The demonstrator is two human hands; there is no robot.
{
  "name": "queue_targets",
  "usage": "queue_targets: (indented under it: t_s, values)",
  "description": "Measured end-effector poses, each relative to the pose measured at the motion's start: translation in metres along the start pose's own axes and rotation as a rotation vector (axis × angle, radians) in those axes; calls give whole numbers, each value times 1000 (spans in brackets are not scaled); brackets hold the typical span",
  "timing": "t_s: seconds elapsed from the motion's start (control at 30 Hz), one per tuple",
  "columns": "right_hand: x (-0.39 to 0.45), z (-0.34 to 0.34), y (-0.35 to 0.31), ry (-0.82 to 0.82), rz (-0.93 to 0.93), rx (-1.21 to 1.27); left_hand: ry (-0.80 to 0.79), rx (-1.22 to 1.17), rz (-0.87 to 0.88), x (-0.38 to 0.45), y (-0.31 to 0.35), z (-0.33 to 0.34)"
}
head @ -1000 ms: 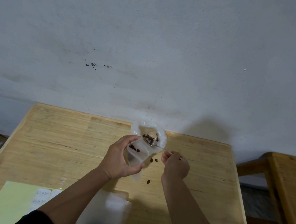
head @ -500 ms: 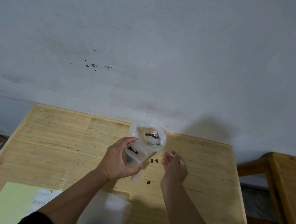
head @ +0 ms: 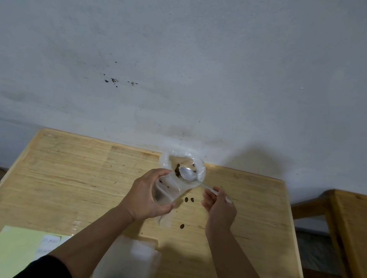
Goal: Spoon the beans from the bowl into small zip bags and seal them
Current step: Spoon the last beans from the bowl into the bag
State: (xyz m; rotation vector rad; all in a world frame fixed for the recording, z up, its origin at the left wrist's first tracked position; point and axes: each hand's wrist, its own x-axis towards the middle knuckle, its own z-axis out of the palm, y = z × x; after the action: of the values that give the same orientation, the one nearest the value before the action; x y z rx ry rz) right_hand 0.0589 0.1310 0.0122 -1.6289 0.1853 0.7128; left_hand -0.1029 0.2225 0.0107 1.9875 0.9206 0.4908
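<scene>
The left hand [head: 147, 197] grips an open zip bag [head: 174, 183] above the table [head: 64, 183]; the right hand [head: 219, 207] pinches a spoon [head: 188, 173] at its mouth. Loose beans [head: 189, 200] lie spilled; sealing remains.

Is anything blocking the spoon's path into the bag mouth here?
Nothing visible does. The left hand holds the clear plastic zip bag with its mouth wide open, and the metal spoon, pinched by the right hand, already has its bowl inside the opening.
</scene>
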Motion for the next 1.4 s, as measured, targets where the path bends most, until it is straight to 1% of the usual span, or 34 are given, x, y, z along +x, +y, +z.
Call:
queue_targets:
  t_s: [0.13, 0.23, 0.33, 0.43, 0.53, 0.6, 0.7, 0.87, 1.03, 1.17, 1.33, 1.4]
  values:
    - [-6, 0, 1, 3, -265, -213, 0, -6, 21, 1, 4, 1]
    - [-8, 3, 7, 22, -325, -289, -1, -17, 56, 2, 8, 3]
    - [-11, 6, 13, -5, -263, -268, -17, -19, 94, 3, 10, 4]
    - [-13, 10, 10, -96, -62, -80, -24, -10, 104, 4, 8, 4]
    - [-6, 7, 6, -111, 104, 27, -27, 1, 61, 2, 4, 0]
    - [-3, 3, 5, -120, 147, 62, -19, 7, 30, 0, 1, -2]
    - [-4, -1, 0, -144, 134, 125, 0, 2, -27, -2, -4, -3]
    - [-5, -7, -10, -125, -18, 42, 2, -5, -68, 1, -6, -2]
    - [-12, -7, -35, -120, -185, -7, -3, -2, -89, 3, -5, 1]
    - [-22, -10, -51, -170, -278, -42, -3, -14, -110, 4, -3, 1]
    - [-36, -12, -47, -251, -564, -268, 2, -16, -116, 5, 0, 2]
    - [-38, -13, -42, -249, -607, -275, 5, -26, -115, 5, 1, 3]
